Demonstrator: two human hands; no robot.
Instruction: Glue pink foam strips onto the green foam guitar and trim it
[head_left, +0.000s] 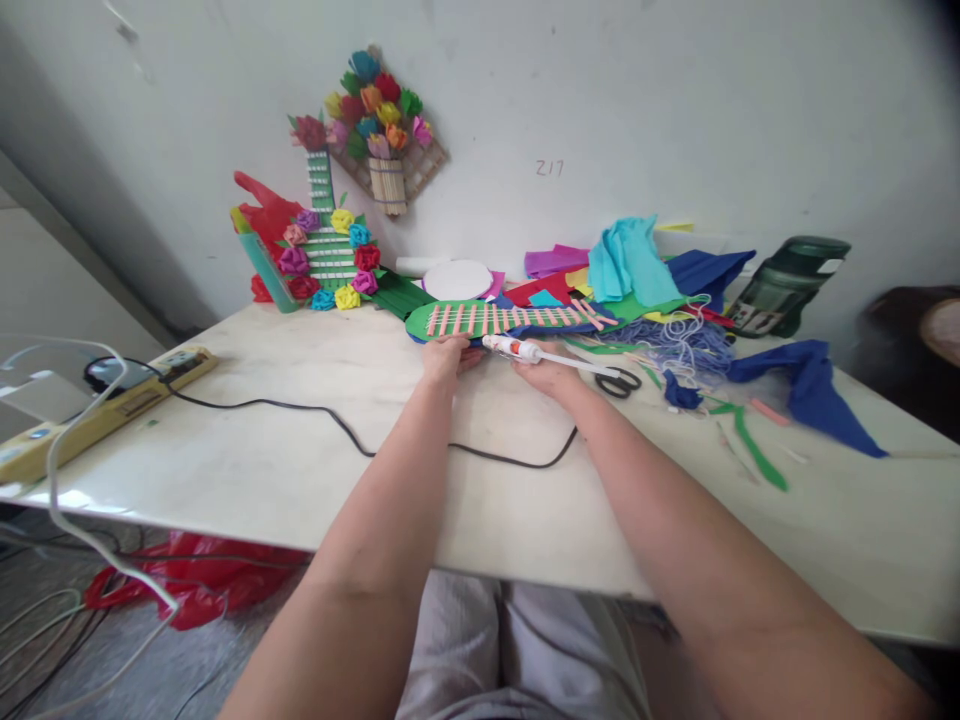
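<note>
My left hand (444, 358) rests at the near edge of a green paper piece (495, 320) with several pink strips glued across it, its fingers curled on the edge. My right hand (546, 375) is closed on a white glue gun (525, 350) whose orange tip points left, close to the green piece. A black cord (300, 408) runs from the glue gun across the white table (262, 470) to the left.
Black scissors (619, 381) lie right of my right hand. Coloured paper and felt scraps (630, 262), blue yarn (679, 345), a dark green bottle (787, 285), paper-flower crafts (330, 255) by the wall, a yellow power strip (112, 405) at left.
</note>
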